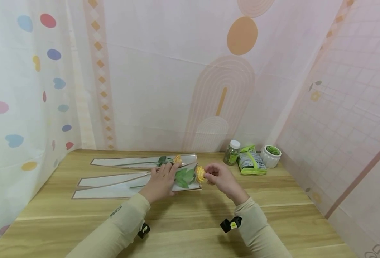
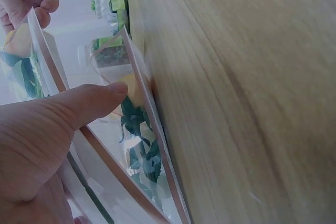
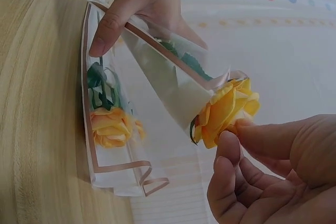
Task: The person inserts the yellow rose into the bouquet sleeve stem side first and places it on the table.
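My right hand (image 1: 222,179) pinches a yellow artificial rose (image 3: 226,111) by its petals with thumb and fingertips. The bloom pokes out of the wide mouth of a clear, brown-edged flower sleeve (image 3: 165,80), while its green leaves (image 1: 184,177) and stem lie inside. My left hand (image 1: 162,179) grips this sleeve between thumb and fingers, left of the leaves. Just behind lies a second brown-edged sleeve (image 1: 109,162), flat on the table, with another yellow-orange rose (image 3: 110,127) inside it. Part of the held stem is hidden under my left hand.
At the back right of the wooden table (image 1: 190,229) stand a white-lidded jar (image 1: 231,153), a green and grey packet (image 1: 251,162) and a white pot (image 1: 270,157) with a green plant. Patterned curtains (image 1: 151,89) hang behind and at both sides.
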Tool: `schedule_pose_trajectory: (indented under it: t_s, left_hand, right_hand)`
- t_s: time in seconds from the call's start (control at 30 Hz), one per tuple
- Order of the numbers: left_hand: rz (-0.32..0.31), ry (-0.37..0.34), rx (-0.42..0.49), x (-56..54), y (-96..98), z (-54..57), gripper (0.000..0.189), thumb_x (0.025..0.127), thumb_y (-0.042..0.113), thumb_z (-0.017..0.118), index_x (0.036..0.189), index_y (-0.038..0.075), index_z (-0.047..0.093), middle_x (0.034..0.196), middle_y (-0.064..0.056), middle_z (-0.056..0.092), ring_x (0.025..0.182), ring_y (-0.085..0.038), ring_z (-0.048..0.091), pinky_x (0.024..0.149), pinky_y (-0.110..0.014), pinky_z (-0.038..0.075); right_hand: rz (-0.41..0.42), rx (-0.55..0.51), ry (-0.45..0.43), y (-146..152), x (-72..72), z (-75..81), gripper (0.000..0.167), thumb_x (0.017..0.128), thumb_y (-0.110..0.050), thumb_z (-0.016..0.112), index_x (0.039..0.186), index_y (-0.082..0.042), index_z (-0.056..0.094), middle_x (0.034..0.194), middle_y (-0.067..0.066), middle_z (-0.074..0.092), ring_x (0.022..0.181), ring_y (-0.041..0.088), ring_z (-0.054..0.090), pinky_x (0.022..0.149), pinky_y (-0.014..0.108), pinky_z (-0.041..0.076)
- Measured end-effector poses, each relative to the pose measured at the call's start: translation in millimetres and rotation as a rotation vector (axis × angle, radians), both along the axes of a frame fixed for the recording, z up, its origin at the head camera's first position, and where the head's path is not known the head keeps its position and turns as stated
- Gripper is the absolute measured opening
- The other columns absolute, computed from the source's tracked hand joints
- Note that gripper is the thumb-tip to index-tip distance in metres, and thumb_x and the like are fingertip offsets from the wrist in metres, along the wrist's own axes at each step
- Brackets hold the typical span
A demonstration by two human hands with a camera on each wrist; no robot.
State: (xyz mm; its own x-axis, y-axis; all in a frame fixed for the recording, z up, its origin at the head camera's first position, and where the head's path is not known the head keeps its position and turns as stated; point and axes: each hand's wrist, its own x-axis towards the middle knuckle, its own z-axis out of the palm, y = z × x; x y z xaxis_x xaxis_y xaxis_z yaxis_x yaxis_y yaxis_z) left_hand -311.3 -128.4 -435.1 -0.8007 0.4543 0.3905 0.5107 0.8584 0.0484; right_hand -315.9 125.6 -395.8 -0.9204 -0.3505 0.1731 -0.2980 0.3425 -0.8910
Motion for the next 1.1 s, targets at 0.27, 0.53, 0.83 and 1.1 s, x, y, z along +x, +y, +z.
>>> schedule_pose_trajectory:
  t_s: [0.27, 0.53, 0.83, 1.1]
  left_hand:
    - [-0.005, 0.013, -0.003, -1.0, -0.2, -1.3, 0.105, 0.065, 0.039, 0.097, 0.145, 0.009, 0.035, 0.11, -0.01, 0.047, 0.1, -0.028, 0.048, 0.077, -0.048, 0.037]
    - [-0.008, 0.01, 0.006, -0.9, 0.4, -0.9, 0.106, 0.064, 0.038, 0.097, 0.144, 0.01, 0.034, 0.114, -0.012, 0.048, 0.102, -0.029, 0.048, 0.078, -0.049, 0.038]
    - [-0.031, 0.032, 0.017, -2.6, 2.2, -0.2, 0.103, 0.065, 0.037, 0.097, 0.144, 0.008, 0.037, 0.122, -0.015, 0.05, 0.107, -0.032, 0.051, 0.078, -0.051, 0.038]
    - [-0.045, 0.031, 0.028, -3.8, 3.1, -0.6, 0.102, 0.067, 0.037, 0.096, 0.145, 0.007, 0.037, 0.125, -0.016, 0.051, 0.108, -0.033, 0.051, 0.079, -0.052, 0.037]
  right_hand:
    - [0.011, 0.024, 0.01, -2, 1.1, 0.4, 0.014, 0.098, -0.001, 0.063, 0.11, 0.006, 0.064, 0.094, 0.013, 0.067, 0.074, 0.015, 0.062, 0.068, 0.031, 0.053]
    - [0.004, 0.031, 0.009, -4, -0.6, -1.8, 0.014, 0.098, -0.002, 0.064, 0.11, 0.005, 0.065, 0.094, 0.012, 0.067, 0.073, 0.014, 0.062, 0.068, 0.033, 0.054]
    - [-0.006, 0.064, 0.02, -8, 0.8, -1.8, 0.013, 0.098, -0.003, 0.065, 0.109, 0.001, 0.067, 0.092, 0.008, 0.067, 0.072, 0.014, 0.062, 0.065, 0.035, 0.051]
    - [-0.006, 0.066, 0.026, -11, -0.3, -2.6, 0.011, 0.097, -0.004, 0.066, 0.107, 0.0, 0.068, 0.091, 0.005, 0.067, 0.073, 0.015, 0.059, 0.064, 0.033, 0.053]
